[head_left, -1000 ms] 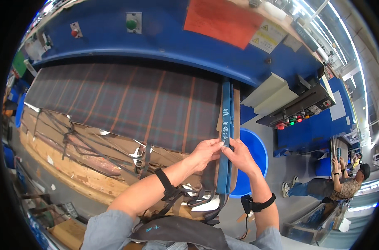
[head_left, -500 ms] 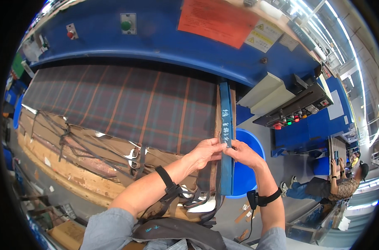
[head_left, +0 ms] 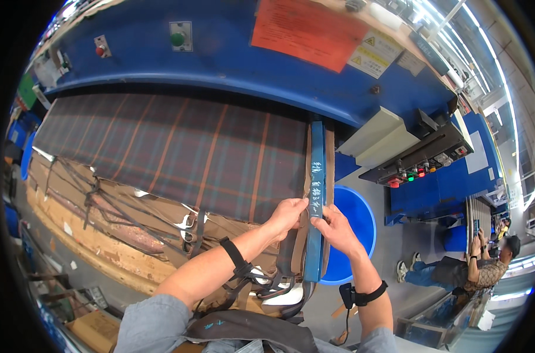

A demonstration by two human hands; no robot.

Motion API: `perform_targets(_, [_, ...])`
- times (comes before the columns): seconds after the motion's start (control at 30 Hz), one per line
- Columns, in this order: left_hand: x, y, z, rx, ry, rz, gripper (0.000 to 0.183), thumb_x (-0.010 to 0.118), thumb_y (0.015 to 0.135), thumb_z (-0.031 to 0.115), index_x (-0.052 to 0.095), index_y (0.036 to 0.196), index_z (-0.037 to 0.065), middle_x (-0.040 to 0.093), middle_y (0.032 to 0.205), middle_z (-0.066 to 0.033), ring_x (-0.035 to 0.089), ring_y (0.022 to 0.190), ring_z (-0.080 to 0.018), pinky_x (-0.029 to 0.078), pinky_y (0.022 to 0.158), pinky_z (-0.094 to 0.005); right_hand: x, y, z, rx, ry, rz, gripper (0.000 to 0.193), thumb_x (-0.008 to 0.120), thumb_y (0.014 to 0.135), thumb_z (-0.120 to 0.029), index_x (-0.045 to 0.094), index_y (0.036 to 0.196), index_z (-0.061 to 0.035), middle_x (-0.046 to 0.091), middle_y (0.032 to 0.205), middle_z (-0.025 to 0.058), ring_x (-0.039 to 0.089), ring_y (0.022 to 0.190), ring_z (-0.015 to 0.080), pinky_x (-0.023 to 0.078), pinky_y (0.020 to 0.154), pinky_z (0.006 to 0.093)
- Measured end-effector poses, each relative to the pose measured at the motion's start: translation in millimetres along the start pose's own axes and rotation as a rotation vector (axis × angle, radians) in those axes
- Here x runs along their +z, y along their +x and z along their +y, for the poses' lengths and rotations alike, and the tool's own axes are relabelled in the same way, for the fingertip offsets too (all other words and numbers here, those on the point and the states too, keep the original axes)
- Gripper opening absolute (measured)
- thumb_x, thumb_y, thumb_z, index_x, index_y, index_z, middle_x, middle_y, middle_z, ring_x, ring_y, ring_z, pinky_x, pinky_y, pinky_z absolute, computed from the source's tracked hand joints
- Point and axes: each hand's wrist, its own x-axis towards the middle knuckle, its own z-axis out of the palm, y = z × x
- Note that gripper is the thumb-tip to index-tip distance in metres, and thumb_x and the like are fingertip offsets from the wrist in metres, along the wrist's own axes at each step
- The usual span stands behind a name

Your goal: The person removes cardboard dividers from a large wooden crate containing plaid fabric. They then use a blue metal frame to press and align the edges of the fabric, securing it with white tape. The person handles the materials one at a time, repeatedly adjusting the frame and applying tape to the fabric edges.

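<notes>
Blue machine (head_left: 238, 67) stretches across the far side of the workplace, with a red paper (head_left: 306, 32) on its front. Before it stands a bench (head_left: 97, 253), whose near edge is of light wood. On this bench lies a dark plaid cloth (head_left: 179, 147) with orange lines, reaching from the left end to near the right end.

Along the right end of the bench lies a long blue bar (head_left: 316, 188) with white handwriting. It runs from below the machine toward the person, and its near end comes close to the near edge of the bench.

Left hand (head_left: 286, 219) is just at the left side of the bar, over the right border of the cloth. Its thumb and fingers are drawn together; I cannot tell if some cloth is between them. Right hand (head_left: 338, 230) is at the other side, with the thumb on the face of the bar and the bent fingers by its right edge; how firmly it grips, I cannot tell. So the bar is between the two hands, past its middle toward the near end.

Beyond the right end of the bench stands a blue bin (head_left: 361, 206), partly behind the right hand.
</notes>
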Motion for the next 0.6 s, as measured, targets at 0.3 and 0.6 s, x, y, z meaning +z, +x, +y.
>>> perform_targets(0.3, [9,10,-7,0.343,0.567,0.282,0.029,0.059,0.102,0.024,0.071,0.097,-0.002,0.059,0.066,-0.0022,0.049,0.063,-0.007,0.043,0.058,-0.0327,23,-14,0,0.09,0.106,0.308,0.023,0.064,0.095,-0.017,0.07,0.113,-0.0042,0.049,0.088,0.0075,0.05,0.085,0.0205,0.044,0.075,0.0335])
perform_targets(0.6, [11,6,-3,0.328,0.578,0.272,0.03,0.058,0.103,0.024,0.072,0.102,-0.004,0.064,0.068,-0.0035,0.052,0.065,-0.0081,0.046,0.062,-0.0325,15,-24,4,0.115,0.439,0.349,0.028,0.063,0.095,-0.014,0.075,0.119,-0.0062,0.053,0.092,0.0002,0.049,0.088,0.0119,0.042,0.079,0.0274])
